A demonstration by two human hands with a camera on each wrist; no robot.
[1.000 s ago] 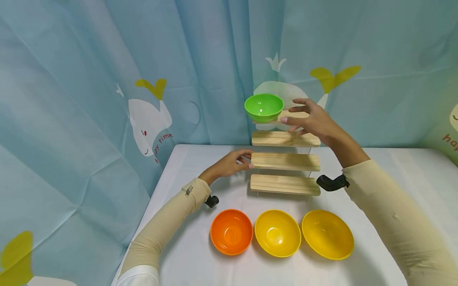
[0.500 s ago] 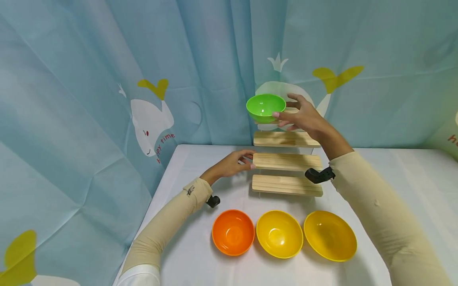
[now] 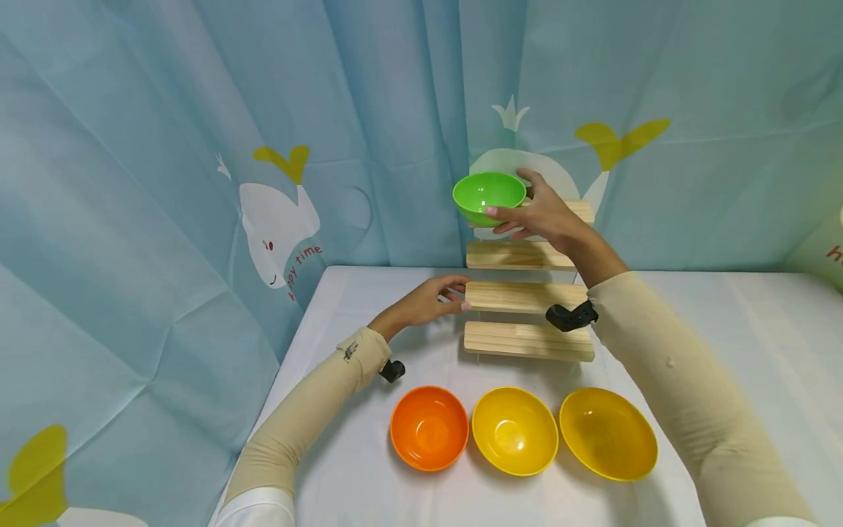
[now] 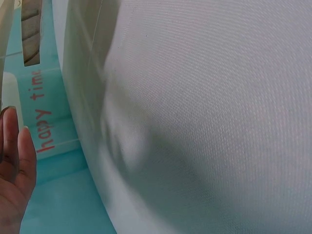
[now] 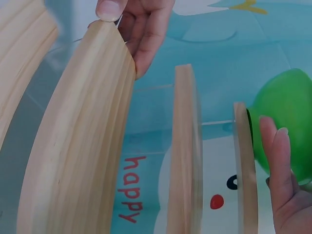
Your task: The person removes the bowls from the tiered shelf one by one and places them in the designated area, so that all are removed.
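Observation:
A green bowl (image 3: 489, 192) sits at the left end of the top wooden shelf (image 3: 578, 212) of a tiered rack. My right hand (image 3: 543, 212) holds the bowl from its right side, thumb across the front and a finger behind the rim. In the right wrist view, fingers (image 5: 279, 161) lie against the bowl's side. Lower down, my left hand (image 3: 428, 300) grips the left end of a wooden shelf (image 3: 520, 296), second from the bottom. Its thumb is on the shelf's edge in the right wrist view. The left wrist view mostly shows white cloth (image 4: 209, 97).
On the white table (image 3: 356, 468), an orange bowl (image 3: 428, 428), a yellow bowl (image 3: 515, 432) and a deeper yellow bowl (image 3: 607, 434) stand in a row before the rack. A blue whale-print curtain (image 3: 395, 132) hangs behind and at the left.
My right hand has moved left from beside the green bowl onto it and closed around its side. The bowl stays on the top shelf. My left hand keeps its hold on the shelf.

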